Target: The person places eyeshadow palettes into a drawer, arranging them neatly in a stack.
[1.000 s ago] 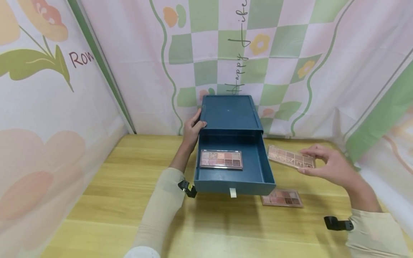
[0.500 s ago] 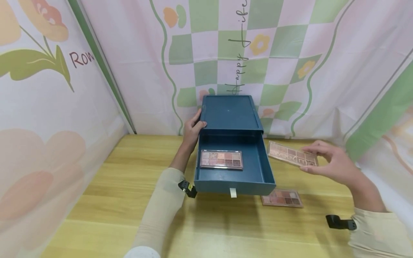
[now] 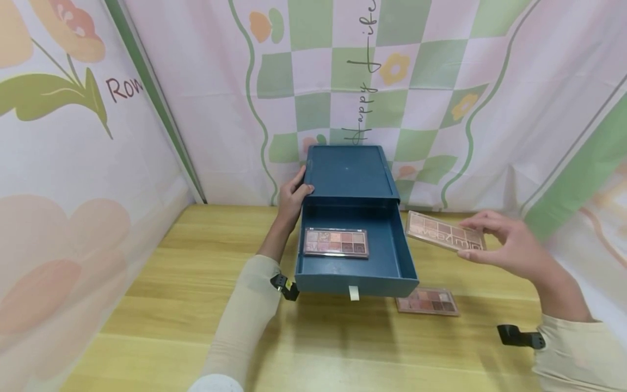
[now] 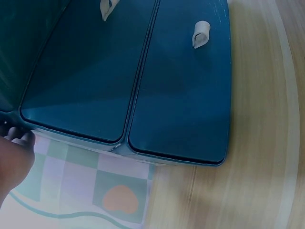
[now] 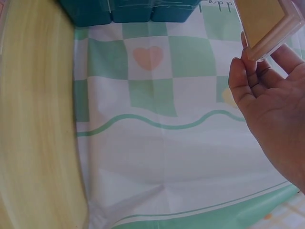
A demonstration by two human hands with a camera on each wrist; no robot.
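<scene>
A dark blue drawer unit (image 3: 346, 169) stands at the back of the table, its top drawer (image 3: 387, 261) pulled out. My left hand (image 3: 290, 198) grips the unit's upper left edge, thumb over the top and fingers along the side. Inside the drawer, toward the left, lies an eyeshadow palette (image 3: 336, 243) with a clear lid. To the right of the drawer, my right hand (image 3: 511, 242) pinches another eyeshadow palette (image 3: 443, 231) by its right end, tilted in the air. A third palette (image 3: 431, 302) lies on the table, partly hidden by the drawer's front corner.
Below the pulled-out drawer are shut drawers (image 4: 86, 71) with white pull tabs (image 4: 201, 34). Printed curtains (image 3: 206, 81) hang behind the wooden table (image 3: 186, 305) and on both sides. The drawer front sticks out over the table, with its own white tab (image 3: 354, 293).
My right hand has shifted slightly to the right and up with the palette it holds. The left hand, the drawer and the other palettes stay where they were.
</scene>
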